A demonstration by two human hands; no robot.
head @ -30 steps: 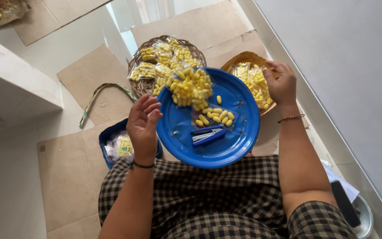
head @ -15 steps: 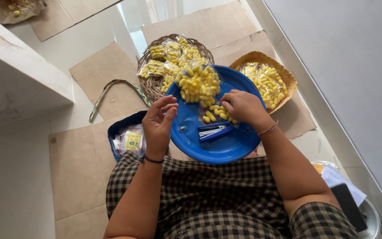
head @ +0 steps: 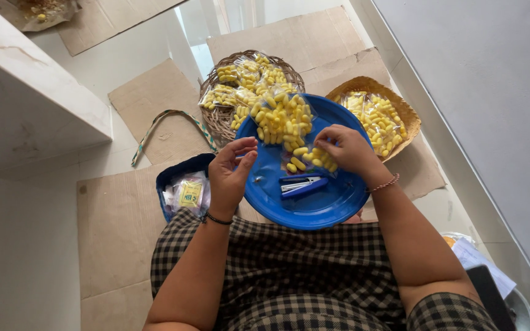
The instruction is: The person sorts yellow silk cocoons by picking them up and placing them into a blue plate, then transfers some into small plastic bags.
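Landmark: blue plate [head: 332,211], resting on lap
- Left of plate: blue box [head: 176,178] with small packets, on cardboard on the floor
- At plate's left rim: left hand [head: 228,175], grip part open, fingers curled, holding nothing visible
- Beyond plate's far-left rim: woven basket [head: 216,116] of filled bags
- On plate, near middle: blue stapler [head: 302,186], untouched
- On plate, far half: yellow pieces [head: 283,119]
- On plate's right half: right hand [head: 348,150], grip pinched closed on loose yellow pieces
- Gather few pieces per pinch; keep both hands over plate to catch spills
- Versus a second ago: right hand moved in from tan tray [head: 409,113] at plate's right; left hand now nearer plate's centre
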